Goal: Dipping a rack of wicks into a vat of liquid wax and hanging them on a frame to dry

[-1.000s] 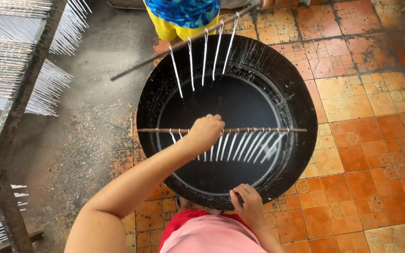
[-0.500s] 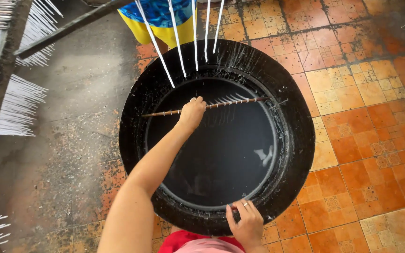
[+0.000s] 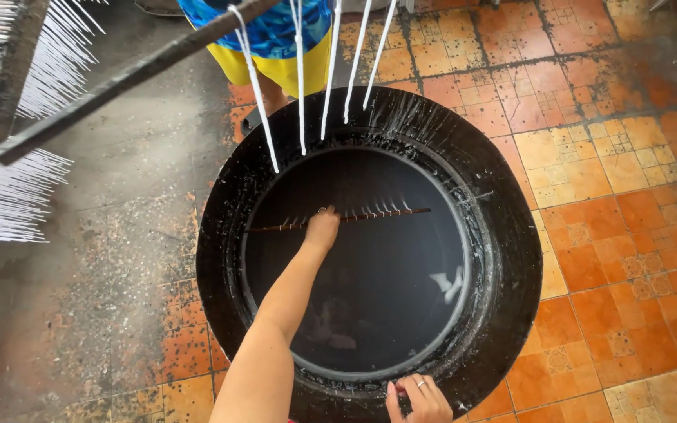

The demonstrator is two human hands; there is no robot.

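My left hand [image 3: 322, 229] grips a thin brown stick [image 3: 378, 213] held level just over the dark liquid in a big round black vat [image 3: 503, 258]. Several short white tapers hang from the stick and dip below the surface, so little of them shows. My right hand [image 3: 418, 398] rests on the vat's near rim with a ring on one finger; whether it grips anything I cannot tell. Across the vat, another person in a blue and yellow garment [image 3: 276, 47] holds a second, longer stick [image 3: 127, 78] from which long white tapers [image 3: 301, 74] hang above the far rim.
Racks of white tapers on sticks [image 3: 17, 117] stand on the left over a stained grey concrete floor [image 3: 111, 258]. Orange patterned tiles [image 3: 613, 196] cover the floor to the right. White drips streak the vat's inner wall.
My left hand has lowered the stick from above the vat down to the liquid, sinking the tapers. The other person's stick has risen and swung left. My right hand stayed on the rim.
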